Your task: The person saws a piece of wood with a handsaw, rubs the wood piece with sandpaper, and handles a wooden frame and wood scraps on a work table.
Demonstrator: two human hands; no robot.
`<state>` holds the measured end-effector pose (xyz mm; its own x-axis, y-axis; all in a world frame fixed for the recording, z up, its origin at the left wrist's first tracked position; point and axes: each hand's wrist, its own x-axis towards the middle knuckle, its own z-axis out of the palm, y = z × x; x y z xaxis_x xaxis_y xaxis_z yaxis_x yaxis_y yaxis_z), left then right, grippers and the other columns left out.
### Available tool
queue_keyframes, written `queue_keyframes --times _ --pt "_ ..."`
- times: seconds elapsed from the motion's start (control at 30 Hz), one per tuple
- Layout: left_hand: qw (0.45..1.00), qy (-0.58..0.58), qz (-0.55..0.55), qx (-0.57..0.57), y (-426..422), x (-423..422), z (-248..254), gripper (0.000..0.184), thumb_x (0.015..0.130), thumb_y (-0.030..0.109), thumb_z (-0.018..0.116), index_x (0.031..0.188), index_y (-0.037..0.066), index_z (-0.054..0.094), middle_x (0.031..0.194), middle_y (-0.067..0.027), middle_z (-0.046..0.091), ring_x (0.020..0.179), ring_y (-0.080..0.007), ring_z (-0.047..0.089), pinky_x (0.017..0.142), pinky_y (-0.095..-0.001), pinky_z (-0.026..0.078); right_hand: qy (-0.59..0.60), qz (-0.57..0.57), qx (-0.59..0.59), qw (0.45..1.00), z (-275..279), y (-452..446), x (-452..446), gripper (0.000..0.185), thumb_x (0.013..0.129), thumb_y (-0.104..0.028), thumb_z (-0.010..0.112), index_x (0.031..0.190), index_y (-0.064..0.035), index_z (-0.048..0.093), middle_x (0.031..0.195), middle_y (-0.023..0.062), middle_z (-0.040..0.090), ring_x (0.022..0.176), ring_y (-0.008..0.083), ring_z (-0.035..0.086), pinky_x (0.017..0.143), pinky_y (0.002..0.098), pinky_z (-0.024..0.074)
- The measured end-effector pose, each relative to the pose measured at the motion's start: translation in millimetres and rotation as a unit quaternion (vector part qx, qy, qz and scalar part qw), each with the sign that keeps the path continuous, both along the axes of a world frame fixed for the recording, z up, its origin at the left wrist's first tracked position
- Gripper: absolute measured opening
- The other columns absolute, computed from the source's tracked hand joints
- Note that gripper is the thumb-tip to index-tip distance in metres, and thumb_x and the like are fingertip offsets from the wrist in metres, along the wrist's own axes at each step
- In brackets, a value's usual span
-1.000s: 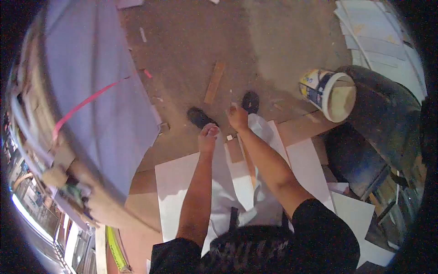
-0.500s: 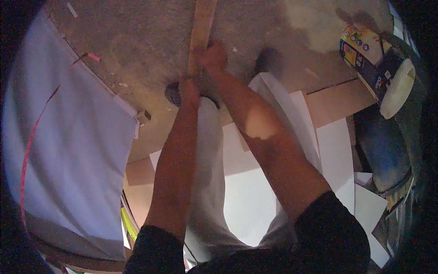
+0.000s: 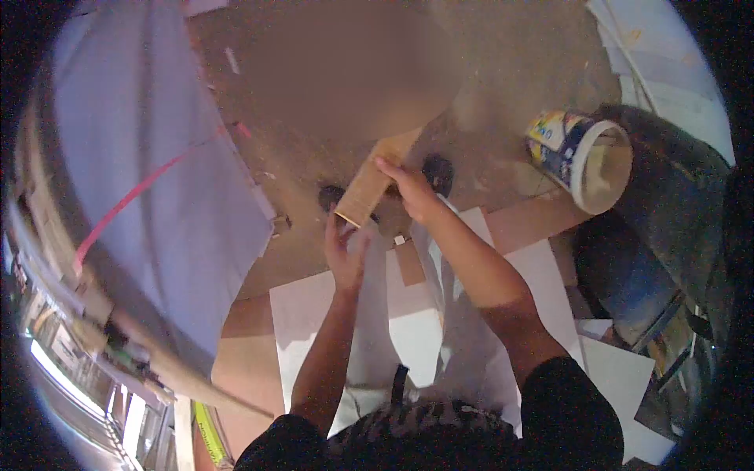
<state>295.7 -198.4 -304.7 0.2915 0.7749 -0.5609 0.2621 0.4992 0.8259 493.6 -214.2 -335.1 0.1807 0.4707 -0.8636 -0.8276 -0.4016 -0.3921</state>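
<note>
A flat wooden strip (image 3: 369,186) is raised in front of me, slanting from lower left to upper right above my dark shoes. My right hand (image 3: 412,191) grips its right edge, with the thumb lying on the upper face. Close to the strip's lower end is my left hand (image 3: 345,250), its fingers spread and pointing up around that end. Whether the left fingertips touch the wood is hard to tell. The strip's far end fades into a blurred patch.
A white bucket (image 3: 601,166) lies on its side at the right. Purple-grey sheeting (image 3: 149,173) with a pink strap (image 3: 133,196) covers the left. White boards (image 3: 306,314) lie under my legs. A small brown block (image 3: 410,263) is between my knees.
The wooden strip, on the floor a second ago, is now lifted in my right hand. My left hand has opened near its lower end. The view has shifted back toward the earlier framing.
</note>
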Motion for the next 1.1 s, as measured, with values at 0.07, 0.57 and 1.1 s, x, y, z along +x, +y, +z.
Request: queue_keyframes --times 0.07,0.57,1.1 --pt "0.992 0.001 -0.071 0.106 7 -4 96 0.088 0.074 0.012 0.082 0.148 0.0 0.036 0.143 -0.016 0.047 0.129 -0.0315 0.05 0.098 -0.0405 0.049 0.116 -0.078 0.002 0.99 96 7 3 0.062 0.088 -0.047 0.072 0.132 -0.0066 0.054 0.119 0.0069 0.063 0.114 0.0217 0.061 0.095 0.0443 0.0525" --pt "0.869 -0.028 0.057 0.491 -7 -80 482 0.068 0.073 0.005 0.084 0.133 0.003 0.051 0.136 -0.0175 0.057 0.126 -0.0303 0.057 0.111 -0.0431 0.04 0.3 0.278 0.184 0.894 504 10 -117 0.046 0.095 -0.053 0.06 0.11 -0.0086 0.063 0.092 0.0037 0.069 0.072 0.0136 0.066 0.063 0.0301 0.0573" --pt "0.875 -0.081 0.344 0.332 -51 -340 498 0.071 0.077 0.02 0.087 0.133 -0.004 0.05 0.123 -0.0098 0.06 0.114 -0.0203 0.06 0.1 -0.0348 0.048 -0.426 0.528 0.506 0.532 511 29 -364 0.087 0.068 -0.029 0.09 0.141 -0.0071 0.049 0.126 0.014 0.061 0.114 0.0267 0.061 0.095 0.0373 0.0517"
